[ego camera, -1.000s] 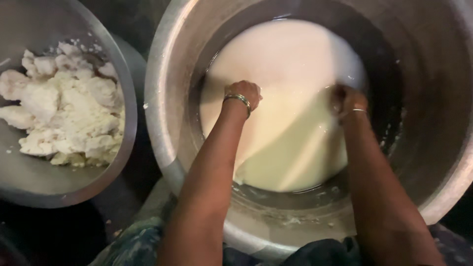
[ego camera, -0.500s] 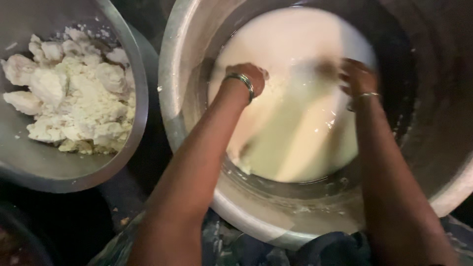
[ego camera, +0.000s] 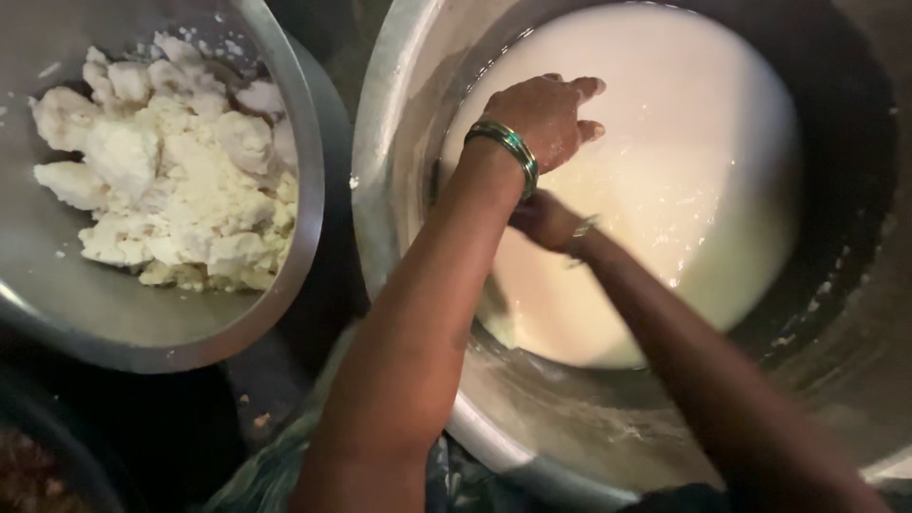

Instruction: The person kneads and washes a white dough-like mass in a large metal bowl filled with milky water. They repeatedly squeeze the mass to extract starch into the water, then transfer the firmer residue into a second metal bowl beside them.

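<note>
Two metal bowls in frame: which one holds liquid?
The big bowl on the right, filled with milky white liquid; both hands are in it. The left bowl holds crumbly white lumps.

left hand (ego camera: 546,119) palm down, fingers loosely spread; right hand (ego camera: 543,220) tucked beneath the left wrist.

Dim, warm light; slight motion blur

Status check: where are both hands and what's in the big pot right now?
Left hand open above white liquid. Right hand tucked under left wrist, grip unclear. Big metal pot tilted. Bowl of white lumps alongside, apart.
</note>
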A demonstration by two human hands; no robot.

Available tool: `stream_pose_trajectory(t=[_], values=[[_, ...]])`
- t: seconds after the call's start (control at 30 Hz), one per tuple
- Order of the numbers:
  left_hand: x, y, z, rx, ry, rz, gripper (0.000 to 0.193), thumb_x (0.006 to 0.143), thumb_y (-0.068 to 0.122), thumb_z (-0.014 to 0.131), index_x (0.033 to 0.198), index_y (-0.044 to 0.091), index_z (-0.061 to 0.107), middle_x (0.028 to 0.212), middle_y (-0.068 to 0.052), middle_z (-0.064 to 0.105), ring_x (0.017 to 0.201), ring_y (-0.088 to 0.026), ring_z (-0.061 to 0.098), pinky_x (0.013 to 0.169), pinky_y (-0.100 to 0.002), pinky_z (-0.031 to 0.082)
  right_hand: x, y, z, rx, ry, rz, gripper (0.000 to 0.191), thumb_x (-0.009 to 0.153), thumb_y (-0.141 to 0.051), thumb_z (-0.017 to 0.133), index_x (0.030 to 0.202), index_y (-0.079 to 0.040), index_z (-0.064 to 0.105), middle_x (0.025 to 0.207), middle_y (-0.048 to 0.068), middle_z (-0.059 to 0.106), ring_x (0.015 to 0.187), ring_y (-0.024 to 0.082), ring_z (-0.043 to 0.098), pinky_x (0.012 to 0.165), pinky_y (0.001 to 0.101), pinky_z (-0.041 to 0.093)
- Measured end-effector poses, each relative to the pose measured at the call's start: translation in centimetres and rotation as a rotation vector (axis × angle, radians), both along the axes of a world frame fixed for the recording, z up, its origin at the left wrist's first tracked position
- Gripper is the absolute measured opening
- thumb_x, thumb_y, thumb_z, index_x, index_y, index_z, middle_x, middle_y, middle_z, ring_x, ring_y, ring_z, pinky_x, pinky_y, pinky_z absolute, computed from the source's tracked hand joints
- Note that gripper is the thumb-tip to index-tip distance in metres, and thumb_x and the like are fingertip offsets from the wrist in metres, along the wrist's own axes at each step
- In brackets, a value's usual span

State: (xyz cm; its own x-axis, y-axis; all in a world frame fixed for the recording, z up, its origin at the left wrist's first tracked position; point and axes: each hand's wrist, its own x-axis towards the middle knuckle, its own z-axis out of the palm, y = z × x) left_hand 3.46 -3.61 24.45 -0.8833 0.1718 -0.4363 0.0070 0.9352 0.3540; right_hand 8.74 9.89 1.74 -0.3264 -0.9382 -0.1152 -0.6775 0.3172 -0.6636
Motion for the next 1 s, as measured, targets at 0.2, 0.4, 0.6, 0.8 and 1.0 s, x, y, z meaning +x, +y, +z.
stream_pose_trajectory(t=[0.2, 0.4, 0.6, 0.8, 1.0], values=[[-0.1, 0.3, 0.7, 0.09, 0.031, 0.004, 0.057, 0.097, 0.05, 0.058, 0.148, 0.028, 0.045, 0.131, -0.008, 0.063, 0.119, -0.027, 0.062, 0.099, -0.045, 0.051, 4.3, -8.6, -1.8, 0.301, -0.187, -0.371, 0.04, 0.092, -0.025, 0.064, 0.131, -0.016, 0.067, 0.131, 0.005, 0.072, 0.12, 0.027, 0.065, 0.103, 0.0406, 0.051], [0.0, 0.8, 0.6, 0.155, 0.04, 0.021, 0.057, 0.095, 0.049, 0.059, 0.146, 0.028, 0.048, 0.131, -0.005, 0.064, 0.118, -0.025, 0.063, 0.1, -0.043, 0.051, 6.1, -7.5, -1.4, 0.314, -0.277, -0.28, 0.044, 0.086, -0.033, 0.067, 0.127, -0.018, 0.069, 0.126, 0.007, 0.072, 0.119, 0.029, 0.063, 0.103, 0.0452, 0.047], [0.0, 1.1, 0.3, 0.099, -0.024, -0.003, 0.059, 0.096, 0.052, 0.058, 0.149, 0.03, 0.045, 0.136, -0.007, 0.06, 0.12, -0.027, 0.062, 0.1, -0.044, 0.051, 10.0, -4.0, 0.4, 0.342, -0.258, -0.202, 0.048, 0.081, -0.041, 0.07, 0.124, -0.019, 0.071, 0.121, 0.008, 0.072, 0.118, 0.031, 0.062, 0.102, 0.0499, 0.043], [0.0, 1.4, -0.5, 0.066, -0.078, -0.024, 0.058, 0.095, 0.053, 0.059, 0.147, 0.03, 0.047, 0.139, -0.004, 0.058, 0.127, -0.024, 0.058, 0.102, -0.046, 0.049, 12.3, 0.9, 2.4, 0.299, -0.281, -0.206, 0.052, 0.077, -0.05, 0.076, 0.118, -0.018, 0.073, 0.117, 0.01, 0.072, 0.117, 0.032, 0.061, 0.102, 0.0543, 0.038], [0.3, 2.6, -2.5, 0.014, -0.17, -0.076, 0.056, 0.097, 0.05, 0.058, 0.148, 0.029, 0.047, 0.138, -0.003, 0.062, 0.128, -0.024, 0.058, 0.102, -0.05, 0.05, 13.3, 5.4, 1.2, 0.318, -0.271, 0.023, 0.048, 0.075, -0.047, 0.073, 0.113, -0.019, 0.076, 0.119, 0.006, 0.074, 0.115, 0.03, 0.063, 0.102, 0.0505, 0.043]])
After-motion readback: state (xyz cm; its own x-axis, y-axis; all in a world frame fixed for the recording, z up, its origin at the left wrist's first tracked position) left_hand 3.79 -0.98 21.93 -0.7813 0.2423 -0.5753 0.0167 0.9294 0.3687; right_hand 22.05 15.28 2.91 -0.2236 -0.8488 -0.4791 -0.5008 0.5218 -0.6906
